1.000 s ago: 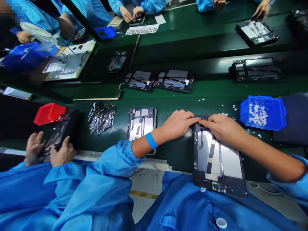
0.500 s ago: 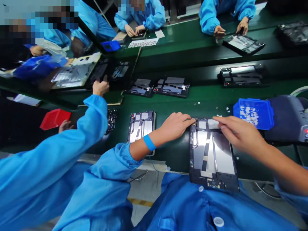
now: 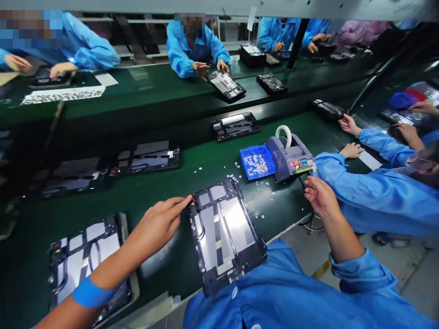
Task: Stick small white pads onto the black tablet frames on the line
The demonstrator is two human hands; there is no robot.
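Observation:
A tablet with its back cover off lies at the bench's front edge in front of me, showing its silver inner plates and black frame. My left hand, with a blue band at its wrist, reaches to the tablet's upper left corner. Its index finger is stretched out and touches that corner. Apart from the tablet, my right hand is raised just below the front of a grey tape dispenser. Its fingers are loosely bent, and nothing shows in them.
Beside the dispenser sits a blue tray of small white pieces; more white scraps dot the green bench. Another opened tablet lies at my left, and several line the bench's middle. A co-worker's sleeve is close on the right.
My right hand has left the tablet's top edge and moved right to the tape dispenser. My left finger stays at the tablet's corner. The view has swung right.

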